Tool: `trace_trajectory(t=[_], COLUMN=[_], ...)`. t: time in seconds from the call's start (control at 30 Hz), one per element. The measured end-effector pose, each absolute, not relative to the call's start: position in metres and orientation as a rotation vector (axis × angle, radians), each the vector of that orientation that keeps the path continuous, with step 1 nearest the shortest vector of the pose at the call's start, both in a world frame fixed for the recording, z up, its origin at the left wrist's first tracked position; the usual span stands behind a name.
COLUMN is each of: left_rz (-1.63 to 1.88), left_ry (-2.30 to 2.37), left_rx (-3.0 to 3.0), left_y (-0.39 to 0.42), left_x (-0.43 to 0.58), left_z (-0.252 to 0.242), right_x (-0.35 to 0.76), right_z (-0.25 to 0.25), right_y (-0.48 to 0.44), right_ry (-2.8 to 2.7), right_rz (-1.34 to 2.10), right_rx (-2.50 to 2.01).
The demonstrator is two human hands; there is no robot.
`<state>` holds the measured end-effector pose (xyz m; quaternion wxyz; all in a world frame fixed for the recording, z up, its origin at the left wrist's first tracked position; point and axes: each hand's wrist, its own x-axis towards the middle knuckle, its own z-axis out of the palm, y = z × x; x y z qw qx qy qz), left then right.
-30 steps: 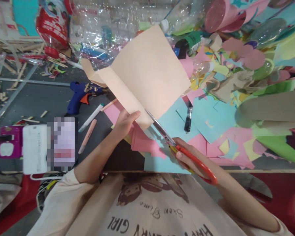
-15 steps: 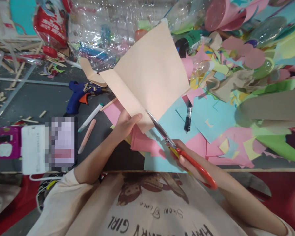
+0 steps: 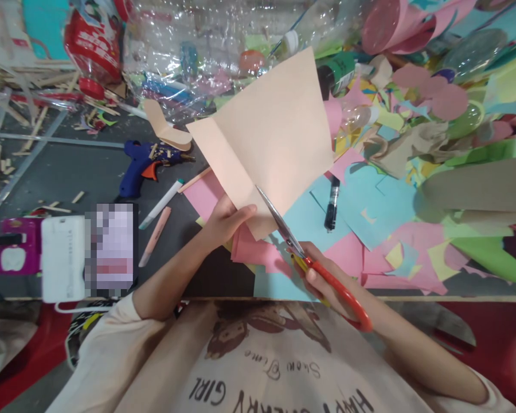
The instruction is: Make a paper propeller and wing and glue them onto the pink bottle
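A large peach sheet of paper (image 3: 279, 126) is held up over the table, with a folded or partly cut strip along its lower left side. My left hand (image 3: 227, 221) pinches that strip near its lower end, thumb on top. My right hand (image 3: 322, 275) grips a pair of scissors (image 3: 324, 278) with red and yellow handles. The blades point up and left and lie along the line between strip and sheet; the lower blade is hidden by the paper. Below lie pink paper (image 3: 251, 249) and light blue paper (image 3: 303, 209).
On the left are a blue glue gun (image 3: 133, 169), a marker (image 3: 161, 203), a pink highlighter (image 3: 155, 235), a phone (image 3: 114, 246) and a white power bank (image 3: 63, 258). Plastic bottles (image 3: 94, 46) line the back. Coloured paper scraps (image 3: 406, 258) and a black marker (image 3: 332, 203) lie on the right.
The peach sheet has shifted a little to the right and its top corner is lower. My left hand has moved slightly right with it, and the scissors' handles have swung slightly left.
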<state>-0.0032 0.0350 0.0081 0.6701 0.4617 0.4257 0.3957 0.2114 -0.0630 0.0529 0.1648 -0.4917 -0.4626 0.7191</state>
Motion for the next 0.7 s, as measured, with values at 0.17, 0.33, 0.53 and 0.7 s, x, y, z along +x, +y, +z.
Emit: trace_trajectory(t=[0.17,0.33,0.53,0.7], left_rz=[0.899,0.930,0.992,0.985], left_ry=[0.906,0.894,1.093,1.156], left_rx=[1.059,1.084,0.961,1.060], left_y=[0.036,0.036,0.039,0.039], left_x=[-0.005,-0.006,-0.006,-0.007], left_z=[0.003,-0.001,-0.007,-0.008], right_x=[0.211,0.209,0.220,0.227], right_z=[0.046,0.043,0.049,0.058], right_y=[-0.065,-0.067,-0.068,-0.068], right_ry=[-1.472,-1.482,-1.622,-1.704], right_rz=[1.936,1.862,1.829,1.873], right_rx=[-1.507,-1.515,-1.521,-1.469])
